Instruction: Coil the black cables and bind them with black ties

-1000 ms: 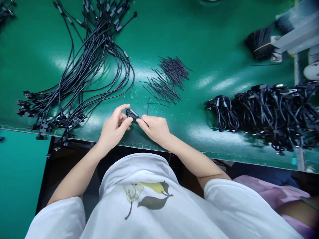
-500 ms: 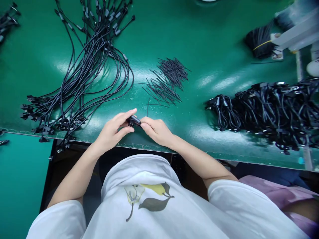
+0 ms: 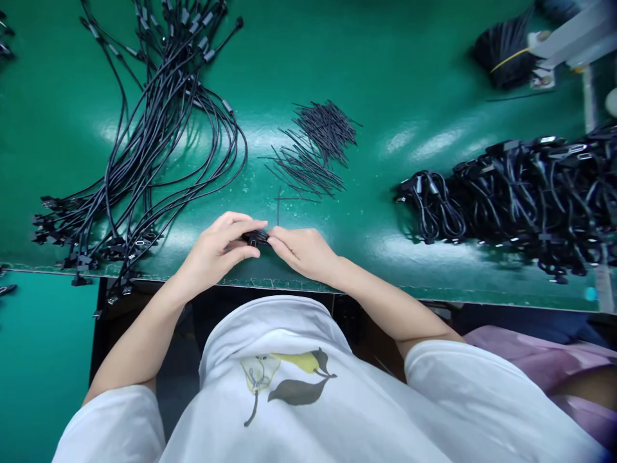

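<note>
In the head view, a person sits or stands at a shiny green table (image 3: 385, 83) and has both hands near its front edge. A small folded black cable (image 3: 256, 238) is between the two hands, in front of the person's white shirt (image 3: 299, 334). The left hand (image 3: 214, 247) is half closed around the left end of the cable. Its fingers bend over the top and its thumb is below, with a gap between their tips where a plug end peeks out. The fingers inside are hidden, so it is hard to tell how tight that hold is. The right hand (image 3: 303, 254) is closed more, with its thumb and fingertips pinched on the right end of the cable. The cable is just past the tips of both hands, and the hands are close but apart.

Just past the hands is a pile of thin black ties (image 3: 328, 132), with a few lying loose near the right hand. To the left is a big spread of long loose black cables (image 3: 159, 128). To the right is a long heap of folded black cables (image 3: 525, 206). Farther back on that side, a yellow band goes around a dark bundle (image 3: 504, 64). A bit of pink cloth (image 3: 511, 357) shows at the lower right
</note>
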A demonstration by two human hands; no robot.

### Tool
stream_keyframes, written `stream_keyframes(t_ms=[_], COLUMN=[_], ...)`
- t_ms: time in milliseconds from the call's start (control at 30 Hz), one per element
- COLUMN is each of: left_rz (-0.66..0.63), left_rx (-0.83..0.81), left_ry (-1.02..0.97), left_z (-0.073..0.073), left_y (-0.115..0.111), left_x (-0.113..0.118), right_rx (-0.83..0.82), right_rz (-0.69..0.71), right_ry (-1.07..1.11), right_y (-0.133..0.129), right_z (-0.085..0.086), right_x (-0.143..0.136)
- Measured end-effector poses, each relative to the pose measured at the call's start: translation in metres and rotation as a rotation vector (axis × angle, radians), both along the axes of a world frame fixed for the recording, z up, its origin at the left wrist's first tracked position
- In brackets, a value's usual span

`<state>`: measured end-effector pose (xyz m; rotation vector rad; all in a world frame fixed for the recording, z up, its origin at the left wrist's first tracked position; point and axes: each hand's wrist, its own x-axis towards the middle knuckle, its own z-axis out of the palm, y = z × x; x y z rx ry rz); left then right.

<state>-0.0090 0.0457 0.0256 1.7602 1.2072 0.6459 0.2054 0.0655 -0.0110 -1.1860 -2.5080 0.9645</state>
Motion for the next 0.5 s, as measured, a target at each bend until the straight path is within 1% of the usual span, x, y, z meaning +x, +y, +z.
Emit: stream_keyframes(t_ms=[67,167,267,367,500], left_rz=[0.016,0.041,0.019,-0.039,-0.028], left_rx=[-0.001,0.022,0.06,0.14,0.235], left_ry=[-0.008,0.003,0.059,0.166,0.252], left_z=[-0.002,-0.005,-0.009,-0.016,-0.024], left_y=[0.002,0.007,0.008,0.008,0.007], left_x=[0.002,0.007,0.012,0.015,0.018], right_rx=[0.097,0.272,0.388,0.41,0.378], right_rz=[0.019,-0.006,-0.026,-0.053,-0.056], right_ry=[-0.127,-0.282,-0.302,-0.259,-0.258], right_y=[0.0,0.0,0.0,0.001,0.0], right_z=[0.003,0.005,0.001,-0.005,-0.005], right_x=[0.0,-0.001,0.0,0.003,0.005])
